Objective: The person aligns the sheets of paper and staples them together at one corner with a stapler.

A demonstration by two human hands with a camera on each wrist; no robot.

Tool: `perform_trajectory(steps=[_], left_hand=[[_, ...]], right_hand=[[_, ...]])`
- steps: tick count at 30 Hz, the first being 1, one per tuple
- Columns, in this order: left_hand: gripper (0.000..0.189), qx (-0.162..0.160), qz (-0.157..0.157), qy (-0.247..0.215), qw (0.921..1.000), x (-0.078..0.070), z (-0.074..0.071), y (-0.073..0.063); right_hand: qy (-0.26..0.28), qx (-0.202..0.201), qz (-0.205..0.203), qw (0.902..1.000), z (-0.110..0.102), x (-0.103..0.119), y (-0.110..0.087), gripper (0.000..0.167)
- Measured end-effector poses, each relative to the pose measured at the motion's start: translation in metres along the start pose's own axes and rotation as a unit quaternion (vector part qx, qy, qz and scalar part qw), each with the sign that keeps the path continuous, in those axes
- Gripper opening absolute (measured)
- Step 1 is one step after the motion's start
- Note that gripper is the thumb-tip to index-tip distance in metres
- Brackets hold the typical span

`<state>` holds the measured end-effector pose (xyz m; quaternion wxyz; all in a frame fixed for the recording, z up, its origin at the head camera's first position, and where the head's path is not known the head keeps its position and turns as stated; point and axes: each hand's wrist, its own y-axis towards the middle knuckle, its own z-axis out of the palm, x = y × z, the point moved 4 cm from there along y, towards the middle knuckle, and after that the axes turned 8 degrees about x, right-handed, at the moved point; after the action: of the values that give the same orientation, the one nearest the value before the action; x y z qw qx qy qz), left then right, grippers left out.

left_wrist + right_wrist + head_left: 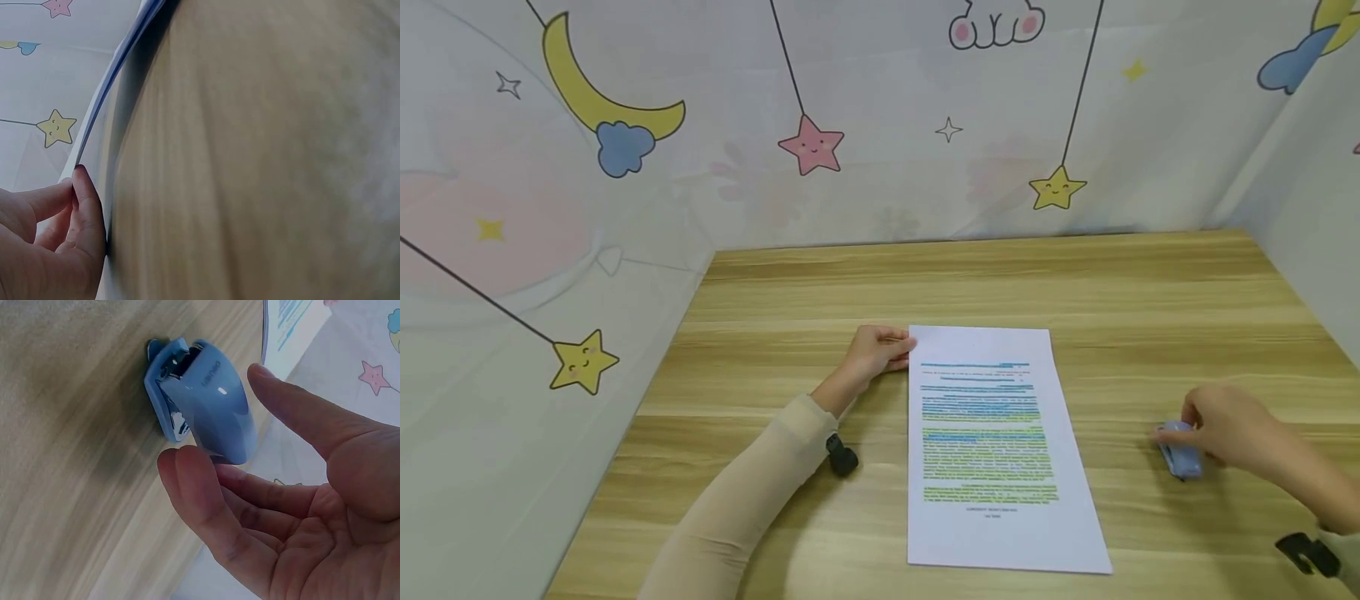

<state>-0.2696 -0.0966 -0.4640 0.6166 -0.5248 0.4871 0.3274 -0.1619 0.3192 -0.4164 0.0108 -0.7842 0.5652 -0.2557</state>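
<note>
A stack of printed paper (pixel 985 533), its lines highlighted in blue, yellow and green, lies on the table. My left hand (pixel 880 350) pinches its far left corner between thumb and fingers. Seen from the left wrist, that hand (pixel 56 231) holds the paper edge (pixel 103 94), which is lifted off the wood there. To the right of the sheets, a small light-blue stapler (pixel 1182 454) sits on the table. My right hand (pixel 1232 429) is around it. In the right wrist view, thumb and fingers of this hand (pixel 281 494) spread either side of the stapler (pixel 219 406), the thumb apart from it.
The wood-grain table (pixel 805 292) runs back to a white cloth (pixel 880 192) printed with stars and moons. More cloth hangs at the left and right sides. A dark wrist camera (pixel 842 458) sits on the left sleeve, and another (pixel 1307 554) is by the right wrist.
</note>
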Motion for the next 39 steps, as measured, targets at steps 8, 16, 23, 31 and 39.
perform_trajectory(steps=[8,16,23,31,39], left_hand=[[0.022,-0.004,-0.008,-0.005,1.0000,0.000,0.000,0.001],[0.022,-0.004,-0.003,-0.010,0.9999,0.000,-0.001,0.001],[0.023,-0.002,-0.002,-0.012,0.9999,0.002,-0.002,0.003],[0.023,-0.002,-0.001,-0.015,0.9999,0.000,-0.002,0.001],[0.023,0.002,-0.005,-0.013,0.9999,0.001,-0.001,0.002]], right_hand=[[0.004,0.007,0.016,0.9998,0.006,-0.005,0.000,0.042],[0.030,0.012,0.025,0.9992,0.004,-0.009,0.002,0.037],[0.045,0.016,-0.002,0.9989,-0.007,-0.007,0.011,0.034],[-0.004,-0.009,-0.030,0.9995,-0.026,0.008,0.035,0.044],[-0.106,-0.068,-0.067,0.9898,-0.032,0.031,0.062,0.030]])
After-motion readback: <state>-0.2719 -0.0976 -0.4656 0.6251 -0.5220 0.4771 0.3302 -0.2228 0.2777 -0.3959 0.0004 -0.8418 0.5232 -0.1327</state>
